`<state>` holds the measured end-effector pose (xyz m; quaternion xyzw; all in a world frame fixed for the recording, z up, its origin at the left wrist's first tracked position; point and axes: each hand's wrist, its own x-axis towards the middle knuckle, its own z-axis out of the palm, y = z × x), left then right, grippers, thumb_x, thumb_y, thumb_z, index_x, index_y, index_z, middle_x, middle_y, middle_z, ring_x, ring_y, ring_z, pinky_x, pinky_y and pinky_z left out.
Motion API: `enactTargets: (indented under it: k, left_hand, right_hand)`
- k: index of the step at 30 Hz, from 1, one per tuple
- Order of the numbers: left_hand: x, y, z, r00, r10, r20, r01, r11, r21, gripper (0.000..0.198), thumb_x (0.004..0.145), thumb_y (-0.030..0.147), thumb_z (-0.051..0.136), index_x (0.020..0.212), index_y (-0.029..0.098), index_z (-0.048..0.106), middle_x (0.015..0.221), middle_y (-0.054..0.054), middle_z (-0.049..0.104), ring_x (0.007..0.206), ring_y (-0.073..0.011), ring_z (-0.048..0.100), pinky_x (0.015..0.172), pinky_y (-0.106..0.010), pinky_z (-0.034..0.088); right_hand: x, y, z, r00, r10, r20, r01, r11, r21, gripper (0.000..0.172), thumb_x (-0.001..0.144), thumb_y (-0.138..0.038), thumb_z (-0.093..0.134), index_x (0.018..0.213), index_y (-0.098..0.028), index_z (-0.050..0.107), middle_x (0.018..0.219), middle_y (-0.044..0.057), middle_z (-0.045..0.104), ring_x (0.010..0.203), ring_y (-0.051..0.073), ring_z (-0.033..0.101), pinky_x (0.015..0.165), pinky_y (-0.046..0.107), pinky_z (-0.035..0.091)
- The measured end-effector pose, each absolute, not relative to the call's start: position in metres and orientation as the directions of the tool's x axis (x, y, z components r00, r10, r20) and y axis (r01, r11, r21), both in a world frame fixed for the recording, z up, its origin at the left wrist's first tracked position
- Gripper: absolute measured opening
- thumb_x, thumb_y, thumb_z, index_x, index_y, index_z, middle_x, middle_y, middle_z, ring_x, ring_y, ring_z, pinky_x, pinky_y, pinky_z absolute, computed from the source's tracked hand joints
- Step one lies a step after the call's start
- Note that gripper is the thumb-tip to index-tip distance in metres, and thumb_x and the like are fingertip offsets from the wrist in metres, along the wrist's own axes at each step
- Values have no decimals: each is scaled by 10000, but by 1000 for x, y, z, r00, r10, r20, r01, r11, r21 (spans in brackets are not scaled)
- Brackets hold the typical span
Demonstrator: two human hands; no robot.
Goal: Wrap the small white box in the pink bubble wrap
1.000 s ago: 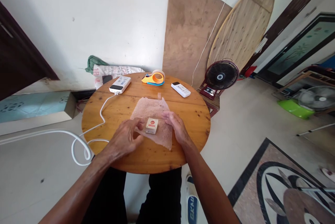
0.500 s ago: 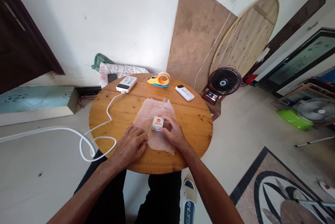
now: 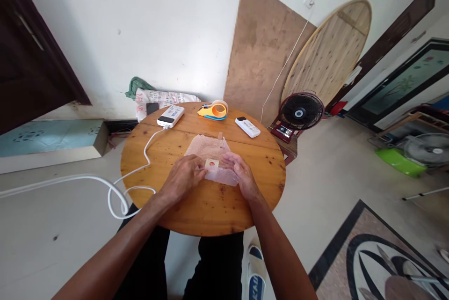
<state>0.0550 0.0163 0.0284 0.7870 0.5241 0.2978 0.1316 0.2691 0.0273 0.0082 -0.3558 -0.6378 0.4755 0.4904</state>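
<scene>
A small pale box [image 3: 212, 164] with a red mark on top sits on a pinkish sheet of bubble wrap [image 3: 201, 144], which lies on the round wooden table. The sheet's near part is folded up against the box and partly covers its front. My left hand [image 3: 184, 176], just left of the box, is closed with its fingertips pinching the wrap. On the other side, my right hand [image 3: 242, 174] has its fingers bent around the right edge of the wrap, beside the box. A short strip of tape [image 3: 220, 135] shows at the sheet's far edge.
Towards the back of the table [image 3: 261, 183] stand a white power bank [image 3: 170, 116] with a white cable [image 3: 146, 150], an orange and blue tape dispenser [image 3: 213, 110] and a second white power bank [image 3: 247, 127]. A dark fan [image 3: 300, 112] is beyond the table's right edge.
The near part of the bubble wrap has come up and over towards the box. My right hand has let go of the box and moved to the wrap's right edge; my left hand moved nearer the box.
</scene>
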Motion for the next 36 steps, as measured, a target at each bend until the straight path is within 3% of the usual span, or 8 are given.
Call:
enactTargets:
  k: [4,8,12,15,26,33,36]
  left_hand:
    - [62,35,27,167,968,189,760,-249,600,221,778,354,520,873,195,641,860,-58,689,801,-206,627,700,-291,443]
    - [64,43,23,179,979,101,669,-197,717,300,747,352,525,983,200,630,818,-26,699,727,-180,631,641,-263,445]
    - [65,47,20,253,966,48,469,-166,868,205,719,370,550,809,193,601,851,-21,701,713,-168,630,602,-247,456]
    - [66,45,21,263,963,55,337,-145,930,202,686,375,590,674,180,537,952,-34,688,717,-148,616,604,-234,456]
    - [64,19,29,241,970,11,171,-54,984,177,673,301,591,610,174,486,924,-31,681,694,-132,587,599,-242,436]
    - [64,20,25,176,984,27,339,-86,937,157,684,313,562,638,177,498,1028,-62,656,826,-172,605,689,-261,447]
    - [62,22,21,203,979,29,350,-100,931,161,695,318,565,649,176,505,883,-37,662,736,-152,585,630,-240,424]
  right_hand:
    - [269,28,11,-254,944,212,143,253,-957,532,693,-488,689,1133,-219,560,1163,68,611,1096,229,560,949,366,439]
    - [263,31,4,-172,978,114,215,151,-965,329,699,-412,673,941,-195,622,878,23,668,794,177,621,731,300,500]
    - [261,35,-2,-145,984,106,153,128,-980,186,685,-374,657,720,-195,620,987,27,668,752,166,622,660,278,495]
    - [261,33,-1,-157,985,69,119,88,-989,202,666,-377,673,645,-188,603,1038,30,661,748,168,624,650,277,493]
    - [260,24,13,-217,976,17,135,47,-990,262,671,-425,690,620,-186,597,837,20,677,672,155,588,609,268,452]
    - [259,28,5,-165,983,76,125,97,-987,300,664,-415,698,606,-165,543,705,-5,611,583,98,494,557,215,380]
    - [261,28,3,-166,984,71,147,96,-984,313,681,-414,687,598,-160,525,588,-40,521,536,79,428,527,202,335]
